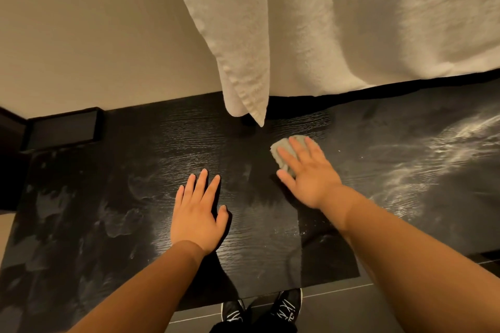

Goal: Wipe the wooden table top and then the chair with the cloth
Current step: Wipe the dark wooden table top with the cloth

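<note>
- Head view looks straight down on a dark wooden table top [108, 197], black with a visible grain. It fills the middle and lower part of the picture, and pale smears lie over its left half.
- A large white terry towel [351, 21] hangs down from the upper right, over the table's far side. One folded corner points down to just above the wood, just beyond the cloth.
- A plain beige wall [81, 35] stands behind the table on the left.
- A dark tiled floor [378, 305] shows below the table's near edge.
- A broad whitish dusty streak [446, 149] lies across the right part of the table, well to the right of the right hand.
- A black rectangular box [63, 130] sits at the far left corner of the table, against the wall.
- The left hand [198, 213] lies flat, palm down, on the bare wood near the middle. Its fingers are straight and slightly spread, with the thumb out to the side, and it holds nothing.
- The right hand [305, 170], slightly blurred, lies palm down on the cloth with straight, spread fingers, pressing it to the wood.
- The small grey-green cloth [280, 150] is bunched under those fingers, on the table beyond and to the right of the left hand. Its far and left edges show past the fingertips.
- Two black shoes [288, 303] with white markings stand on the floor at the bottom edge.
</note>
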`<state>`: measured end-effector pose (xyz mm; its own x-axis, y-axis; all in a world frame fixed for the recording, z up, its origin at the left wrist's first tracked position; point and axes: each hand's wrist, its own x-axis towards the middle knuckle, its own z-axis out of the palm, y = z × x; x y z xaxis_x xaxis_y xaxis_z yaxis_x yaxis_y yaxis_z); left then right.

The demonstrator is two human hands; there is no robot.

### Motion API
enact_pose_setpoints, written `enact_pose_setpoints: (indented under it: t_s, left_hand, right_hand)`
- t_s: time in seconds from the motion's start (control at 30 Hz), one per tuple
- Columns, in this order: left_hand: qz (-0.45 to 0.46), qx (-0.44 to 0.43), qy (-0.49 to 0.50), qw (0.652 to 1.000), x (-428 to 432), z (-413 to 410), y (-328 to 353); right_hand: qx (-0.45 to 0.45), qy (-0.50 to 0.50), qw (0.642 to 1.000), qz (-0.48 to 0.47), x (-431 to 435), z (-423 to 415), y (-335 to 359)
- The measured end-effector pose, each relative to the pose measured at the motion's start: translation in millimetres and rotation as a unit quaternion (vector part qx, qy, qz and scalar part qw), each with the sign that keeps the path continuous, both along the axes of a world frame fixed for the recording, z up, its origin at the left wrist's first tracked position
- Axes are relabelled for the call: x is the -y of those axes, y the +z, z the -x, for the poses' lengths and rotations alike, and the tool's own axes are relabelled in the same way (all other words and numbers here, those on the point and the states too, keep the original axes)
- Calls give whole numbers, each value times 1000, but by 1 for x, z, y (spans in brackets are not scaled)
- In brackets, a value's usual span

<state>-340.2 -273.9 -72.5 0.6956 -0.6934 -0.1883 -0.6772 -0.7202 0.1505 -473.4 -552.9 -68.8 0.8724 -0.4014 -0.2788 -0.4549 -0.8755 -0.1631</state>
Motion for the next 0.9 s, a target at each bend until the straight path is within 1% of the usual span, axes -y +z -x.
enact_pose_setpoints:
  t_s: [0.07,0.1,0.17,0.23,0.33,0.37,0.4,0.47,0.5,0.57,0.67,0.73,0.8,0.83,0.87,0.9]
  left_hand:
    - [-2,-2,2,1000,1,0,2]
    - [-2,-5,4,1000,1,0,3]
    - [-3,-5,3,1000,1,1,4]
    - [-5,-5,2,1000,1,0,4]
    - [4,-2,3,1000,1,0,3]
    - [5,-2,1,1000,1,0,3]
    - [5,-3,0,1000,1,0,3]
    - [1,0,0,1000,1,0,3]
    - [-4,1,0,1000,1,0,3]
    - [-9,0,-1,1000,1,0,4]
    - [-5,-3,2,1000,1,0,5]
    - [-2,-4,4,1000,2,0,4]
    - [0,0,2,1000,1,1,4]
    - [3,3,0,1000,1,0,3]
    - [5,4,-1,1000,1,0,3]
    - [5,3,-1,1000,1,0,2]
  right_hand:
    - [-9,-36,999,-3,-6,-7,3]
    - [0,-30,1000,-9,-17,-4,6]
    - [21,17,999,-26,-43,15,8]
    - [17,73,996,-39,-60,36,5]
    - [26,116,992,-38,-47,42,3]
    - [32,113,993,-24,-34,37,1]
    - [32,90,995,-9,-18,29,1]
    - [-4,7,1000,-8,11,8,6]
    - [-21,-26,999,-8,18,1,7]
    - [-29,-54,998,-14,9,0,10]
    - [7,-9,1000,-21,-40,30,12]
    - [-5,46,998,-43,-60,50,9]
    - [-2,88,994,-62,-50,53,6]
    - [18,97,994,-47,-38,49,3]
    - [32,84,996,-26,-22,42,1]
    - [20,48,999,-15,-5,32,2]
